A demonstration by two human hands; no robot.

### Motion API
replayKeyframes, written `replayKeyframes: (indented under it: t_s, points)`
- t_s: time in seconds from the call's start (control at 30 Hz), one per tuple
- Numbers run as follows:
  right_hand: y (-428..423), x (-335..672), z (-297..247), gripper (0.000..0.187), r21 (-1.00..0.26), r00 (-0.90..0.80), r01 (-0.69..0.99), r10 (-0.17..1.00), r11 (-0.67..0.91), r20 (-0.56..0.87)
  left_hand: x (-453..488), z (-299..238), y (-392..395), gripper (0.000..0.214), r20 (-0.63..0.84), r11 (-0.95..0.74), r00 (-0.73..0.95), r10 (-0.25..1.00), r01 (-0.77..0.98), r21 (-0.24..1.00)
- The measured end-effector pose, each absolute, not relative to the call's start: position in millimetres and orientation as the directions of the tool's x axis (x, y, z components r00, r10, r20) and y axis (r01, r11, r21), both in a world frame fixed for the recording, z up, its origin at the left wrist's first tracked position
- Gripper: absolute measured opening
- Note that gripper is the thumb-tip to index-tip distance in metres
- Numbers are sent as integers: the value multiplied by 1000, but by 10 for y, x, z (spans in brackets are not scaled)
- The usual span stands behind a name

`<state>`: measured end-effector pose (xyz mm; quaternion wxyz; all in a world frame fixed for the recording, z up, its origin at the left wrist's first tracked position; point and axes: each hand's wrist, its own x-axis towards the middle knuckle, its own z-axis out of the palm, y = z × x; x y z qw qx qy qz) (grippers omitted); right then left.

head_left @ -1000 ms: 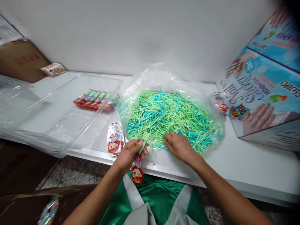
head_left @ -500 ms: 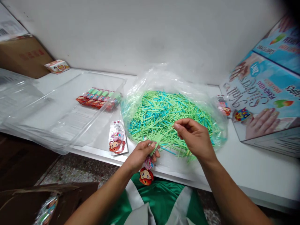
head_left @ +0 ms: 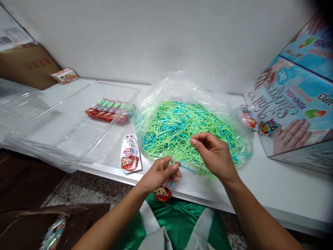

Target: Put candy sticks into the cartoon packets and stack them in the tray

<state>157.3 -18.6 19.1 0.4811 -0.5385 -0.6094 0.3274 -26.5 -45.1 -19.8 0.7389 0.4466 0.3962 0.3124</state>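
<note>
A heap of thin green and blue sticks (head_left: 182, 128) lies on an opened clear plastic bag (head_left: 179, 90) on the white table (head_left: 273, 184). My left hand (head_left: 158, 175) is closed at the table's front edge on a small printed packet with a cartoon face (head_left: 162, 193) that hangs below the fingers. My right hand (head_left: 214, 156) hovers over the near side of the heap, thumb and fingers pinched together; whether a stick is between them I cannot make out.
A flat printed packet (head_left: 129, 158) lies left of the heap. A clear plastic tray (head_left: 65, 128) holds a row of filled red and green packets (head_left: 110, 111). Blue printed cartons (head_left: 293, 104) stand at the right, a brown carton (head_left: 26, 66) at the far left.
My right hand lifted from the near edge of the heap and now hovers pinched above it. The green sticks seen earlier in my left hand no longer show; it has drawn slightly closer.
</note>
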Motion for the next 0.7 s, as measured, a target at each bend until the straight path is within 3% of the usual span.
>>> replayKeyframes:
  t_s: [0.1, 0.23, 0.37, 0.5, 0.7]
  points:
    - [-235, 1548, 203, 13, -864, -68, 439, 968, 247, 242, -264, -187, -439, 36, -270, 360, 502, 822, -90, 929]
    - [-320, 1484, 221, 16, -738, -332, 494, 884, 460, 329, -286, -185, -413, 34, -203, 293, 502, 841, -108, 950]
    - [-378, 1452, 225, 26, -730, -273, 546, 912, 410, 308, -307, -158, -408, 25, -90, 170, 393, 915, -174, 970]
    - [-399, 1426, 260, 16, -761, -327, 485, 896, 431, 299, -329, -93, -427, 24, -29, 96, 345, 938, -180, 979]
    - [-395, 1411, 367, 12, -758, -289, 414, 862, 505, 416, -406, -17, -423, 56, -31, 122, 348, 937, -244, 962]
